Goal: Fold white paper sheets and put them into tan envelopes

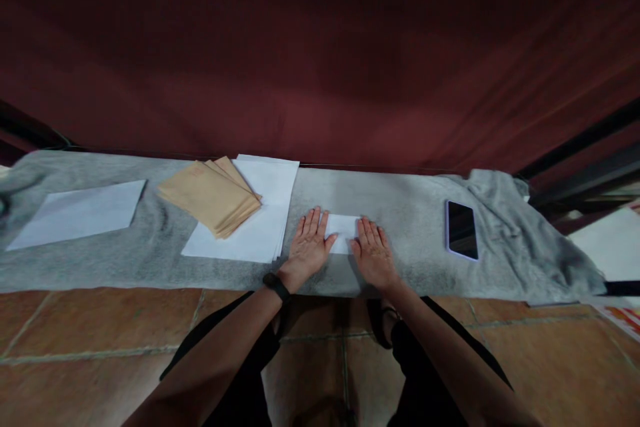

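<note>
A small white folded paper point(343, 232) lies flat on the grey cloth in front of me. My left hand point(309, 245) rests palm down over its left end, fingers stretched out. On its right end lies my right hand point(374, 250), also flat with the fingers extended. Both hands press on the paper and hide its two ends; only the middle shows between the thumbs. Just left of my left hand is a stack of white paper sheets point(273, 187), with several brown envelopes point(213, 197) fanned on top of it.
The grey cloth point(410, 213) covers a long, narrow surface. A phone point(461, 230) with a dark screen lies on its right part, near bunched cloth. Another white sheet point(83, 212) is at the far left. A dark red panel point(320, 93) rises behind; floor tiles point(100, 327) are below.
</note>
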The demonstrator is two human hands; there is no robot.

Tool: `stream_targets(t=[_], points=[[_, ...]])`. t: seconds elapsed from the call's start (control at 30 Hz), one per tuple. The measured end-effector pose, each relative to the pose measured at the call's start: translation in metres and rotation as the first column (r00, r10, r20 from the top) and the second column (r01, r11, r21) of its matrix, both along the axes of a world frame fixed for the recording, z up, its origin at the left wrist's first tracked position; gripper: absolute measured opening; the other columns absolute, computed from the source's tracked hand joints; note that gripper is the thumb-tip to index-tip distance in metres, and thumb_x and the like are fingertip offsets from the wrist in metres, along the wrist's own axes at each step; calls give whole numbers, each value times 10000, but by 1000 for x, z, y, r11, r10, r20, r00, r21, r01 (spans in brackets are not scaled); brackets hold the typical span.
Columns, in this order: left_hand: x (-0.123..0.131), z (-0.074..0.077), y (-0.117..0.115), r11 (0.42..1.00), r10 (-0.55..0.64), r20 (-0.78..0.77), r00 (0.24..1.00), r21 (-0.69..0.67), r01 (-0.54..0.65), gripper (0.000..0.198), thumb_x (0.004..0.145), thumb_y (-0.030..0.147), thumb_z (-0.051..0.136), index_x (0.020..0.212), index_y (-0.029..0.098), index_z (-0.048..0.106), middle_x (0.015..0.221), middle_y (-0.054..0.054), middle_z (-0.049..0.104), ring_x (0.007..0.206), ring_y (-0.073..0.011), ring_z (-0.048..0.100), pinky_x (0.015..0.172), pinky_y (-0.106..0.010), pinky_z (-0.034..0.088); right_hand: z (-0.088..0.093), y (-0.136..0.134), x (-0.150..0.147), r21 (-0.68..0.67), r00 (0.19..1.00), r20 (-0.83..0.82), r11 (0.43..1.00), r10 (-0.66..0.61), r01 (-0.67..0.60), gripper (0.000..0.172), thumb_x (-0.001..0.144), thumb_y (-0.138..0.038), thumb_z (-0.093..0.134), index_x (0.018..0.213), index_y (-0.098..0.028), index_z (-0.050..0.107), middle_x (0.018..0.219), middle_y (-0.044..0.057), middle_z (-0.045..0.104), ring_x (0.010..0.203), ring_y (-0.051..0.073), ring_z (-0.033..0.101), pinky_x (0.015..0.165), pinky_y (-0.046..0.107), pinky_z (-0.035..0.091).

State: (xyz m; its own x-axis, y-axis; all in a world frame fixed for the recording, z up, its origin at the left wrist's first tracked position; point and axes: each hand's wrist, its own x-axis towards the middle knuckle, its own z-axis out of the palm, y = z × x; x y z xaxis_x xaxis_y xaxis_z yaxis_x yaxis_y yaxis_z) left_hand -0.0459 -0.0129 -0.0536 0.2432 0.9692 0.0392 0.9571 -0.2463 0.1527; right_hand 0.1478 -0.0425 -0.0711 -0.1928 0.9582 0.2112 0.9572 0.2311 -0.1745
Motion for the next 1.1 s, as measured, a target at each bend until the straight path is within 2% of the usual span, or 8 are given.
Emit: stream_targets(t=[0.17,0.37,0.53,0.6,0.67,0.77,0.93,1.1], points=[[1,2,0,999,25,-17,1000,-25,-26,670,1053,461,310,1614,102,247,1688,-152,214,1575,-266,169,1290,-445,139,-2,1,9,-2,1000,10,1000,-25,25,569,1077,-340,282,1591,-100,329,1651,129,337,1509,282,346,1239,482,221],[4,8,-5,997,69,-37,997,-28,-70,646,1057,410,278,1603,66,264,1679,-161,239,1575,-271,166,1289,-461,133,1,1,16,-29,995,24,995,-97,97,561,1068,-337,315,1570,-94,377,1640,156,347,1504,289,361,1223,488,267],[16,17,-23,1000,1,1,1000,8,-1,610,1042,329,305,1603,91,276,1677,-141,262,1574,-259,174,1288,-464,160,15,3,9,-61,989,-29,988,-144,142,546,1056,-299,324,1540,-65,416,1607,180,405,1490,279,394,1212,475,308],[24,15,-35,998,-61,21,998,31,60,609,1031,295,320,1601,87,272,1674,-147,270,1573,-251,179,1285,-460,184,20,2,-5,-81,988,-116,993,-97,88,538,1060,-294,286,1525,-73,444,1590,171,439,1494,263,390,1207,473,329],[31,8,-46,988,-147,11,989,47,146,628,1002,249,356,1599,78,268,1666,-166,284,1569,-257,194,1282,-486,193,21,-3,-24,-105,975,-221,994,14,-39,549,1074,-305,203,1514,-124,477,1570,128,483,1497,219,388,1206,443,348],[35,-4,-59,973,-228,-32,973,35,230,680,961,237,422,1600,70,260,1653,-194,297,1560,-280,225,1276,-510,208,16,-19,-45,-140,969,-244,987,41,-77,592,1084,-358,134,1525,-153,472,1573,103,485,1488,181,400,1216,399,343],[30,-7,-68,973,-227,-51,973,40,229,672,967,188,390,1600,26,234,1677,-205,225,1566,-270,200,1287,-444,196,9,-41,-42,-128,984,-159,987,75,-96,616,1089,-419,167,1590,-99,330,1645,124,351,1548,220,276,1269,455,203],[27,-2,-69,966,-257,-36,966,26,258,671,974,218,387,1607,59,232,1678,-184,245,1572,-280,169,1288,-478,182,7,-45,-36,-89,993,-69,990,101,-106,597,1088,-385,190,1597,-100,317,1640,136,354,1556,220,252,1265,455,194]])
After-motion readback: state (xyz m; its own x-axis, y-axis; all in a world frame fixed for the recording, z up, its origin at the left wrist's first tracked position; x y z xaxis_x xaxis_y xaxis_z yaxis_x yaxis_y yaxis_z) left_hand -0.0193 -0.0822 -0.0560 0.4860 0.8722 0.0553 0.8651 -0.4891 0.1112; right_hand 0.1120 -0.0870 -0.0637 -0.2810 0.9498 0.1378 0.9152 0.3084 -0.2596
